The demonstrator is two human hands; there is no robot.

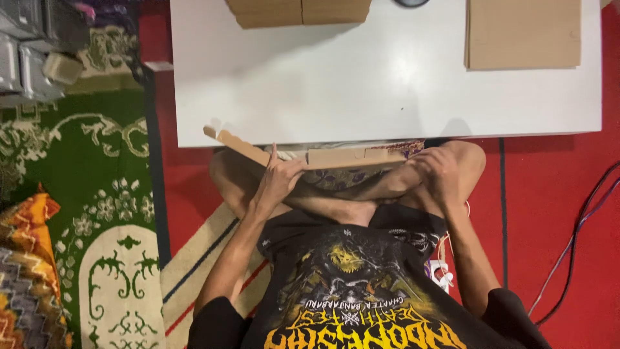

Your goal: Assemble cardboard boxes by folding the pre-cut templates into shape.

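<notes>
Head view: left hand [279, 182] pinches flat cardboard blank [303, 155] under the worktop's [361, 90] near edge; right hand [439, 178] rests unclenched on knee. Light, stiff, creasable; grip edges.

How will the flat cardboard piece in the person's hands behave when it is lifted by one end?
The cardboard piece is long, thin and flat, so it is probably light and may bend or sag. It looks creased near the left hand, so it could fold there. The right hand supports the other end.
</notes>
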